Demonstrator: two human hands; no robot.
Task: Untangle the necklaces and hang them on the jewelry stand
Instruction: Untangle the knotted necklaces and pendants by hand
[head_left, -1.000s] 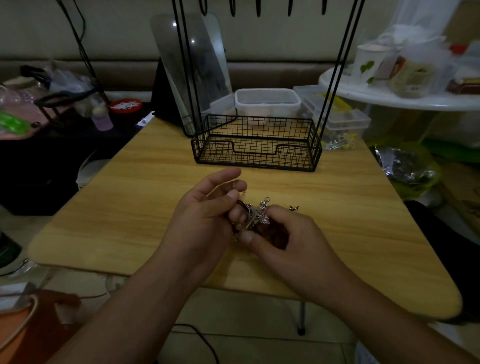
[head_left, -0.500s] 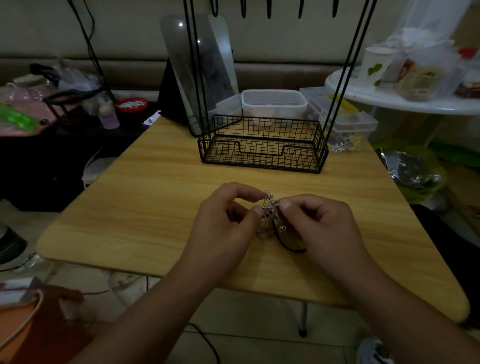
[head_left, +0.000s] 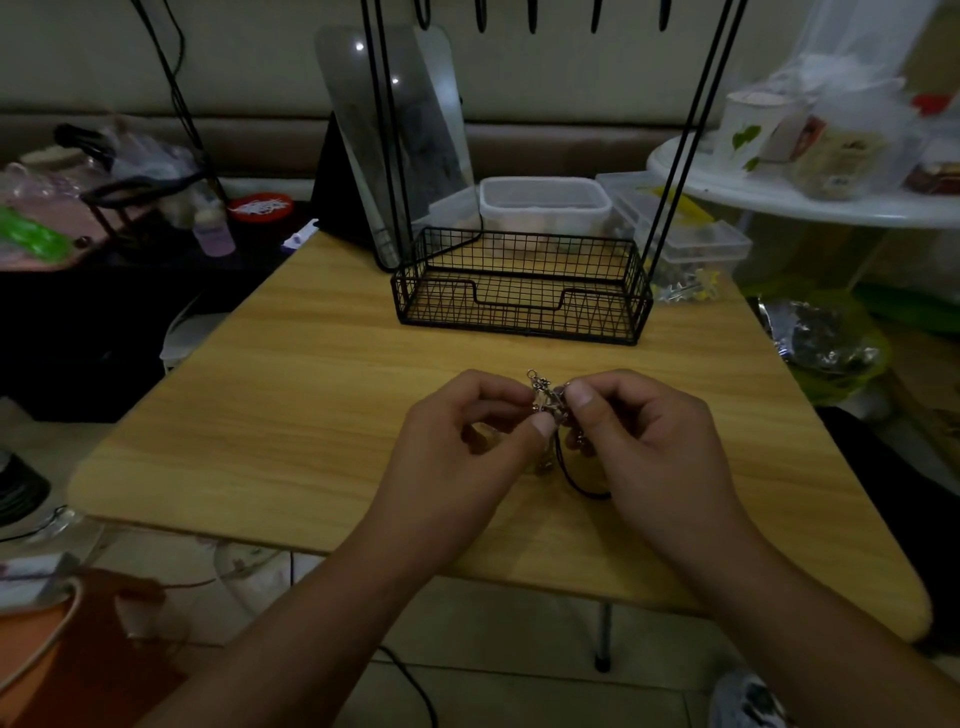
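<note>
Since the earlier frame both hands have lifted the tangle slightly. The left hand and right hand each pinch the necklaces above the desk, at 6 o'clock from the stand.

A mirror leans at the back of the wooden tabletop. Clear plastic boxes sit behind it. A small bottle (pale purple) stands off to the left. A white round table holds cups and bags.
</note>
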